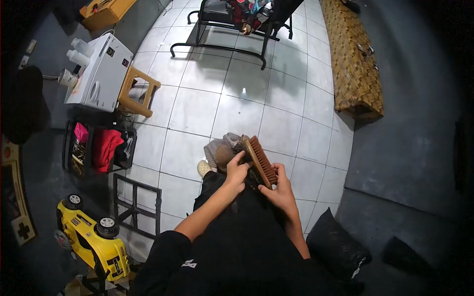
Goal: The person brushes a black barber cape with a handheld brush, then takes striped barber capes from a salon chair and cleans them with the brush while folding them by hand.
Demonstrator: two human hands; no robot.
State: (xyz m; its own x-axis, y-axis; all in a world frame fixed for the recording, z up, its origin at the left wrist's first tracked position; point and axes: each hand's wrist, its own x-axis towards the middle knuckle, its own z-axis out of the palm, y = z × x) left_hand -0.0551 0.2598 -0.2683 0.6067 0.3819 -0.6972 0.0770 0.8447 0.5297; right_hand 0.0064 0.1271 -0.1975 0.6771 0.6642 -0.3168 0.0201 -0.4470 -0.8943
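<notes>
Wood and brown bristle, held at my lap

Head view: the brush is in front of my body, slanting from the striped cloth down toward my right hand. Its bristles face my right, the wooden back my left. The fingers of that hand pinch the lower end, thumb on the near side and the others around the far side. My left hand is beside the wooden back, index finger reaching toward the upper end; a dark thing lies around there, and I can't tell whether those fingers grip it or merely rest against it.

For a steady hold, I'd say the right pinch should be firm and low on the wood, clear of the bristle tips, with the left fingertips light, so the brush doesn't twist. The dark thing and the bunched cloth crowd the upper end, and could snag the bristles if the brush tips that way.

Farther out, a cream clog is just beside the cloth, over the white tiles. On my left are a yellow toy car and a black metal frame; on my right, a black bag. All three are well apart from the brush.
</notes>
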